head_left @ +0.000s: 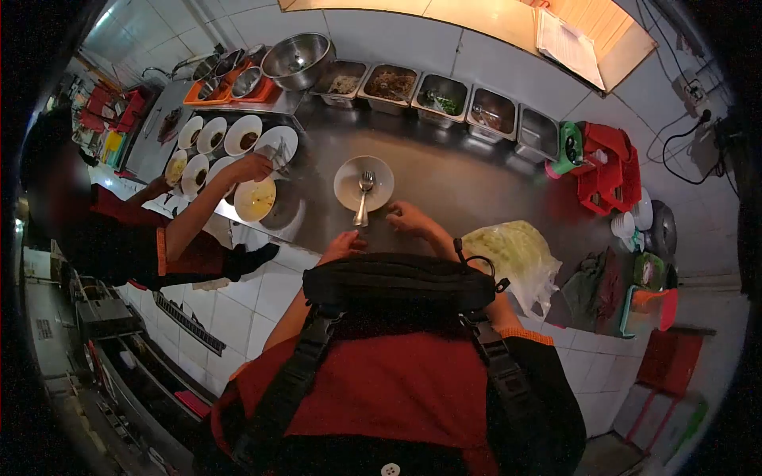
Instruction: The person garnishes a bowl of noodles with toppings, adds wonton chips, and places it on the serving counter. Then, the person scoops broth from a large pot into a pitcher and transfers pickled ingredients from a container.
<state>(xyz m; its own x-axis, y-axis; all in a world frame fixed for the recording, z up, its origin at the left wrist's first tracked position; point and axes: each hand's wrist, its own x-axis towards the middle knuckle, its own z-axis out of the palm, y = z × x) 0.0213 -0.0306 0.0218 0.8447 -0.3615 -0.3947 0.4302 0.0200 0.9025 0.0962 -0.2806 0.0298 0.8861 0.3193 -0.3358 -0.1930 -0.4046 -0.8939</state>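
A white bowl [345, 197] sits on the steel counter in front of me, with a spoon and what looks like a fork [366, 186] leaning in it, handles over the near rim. Just off the bowl's lower right rim is my right hand [408, 217], its fingers loosely bent and apart, nothing visible in them. My left hand [344, 245] rests by the counter's front edge, below the cutlery handles, fingers loosely extended and partly hidden. A clear plastic bag of pale green vegetables [514, 258] lies right of my right forearm.
Steel pans [440, 99] of ingredients line the back, beside a large metal bowl [298, 61]. At left, a co-worker's hand [250, 168] holds something shiny over several white bowls [243, 135]. Red baskets [609, 170] and a green container [569, 147] stand at right.
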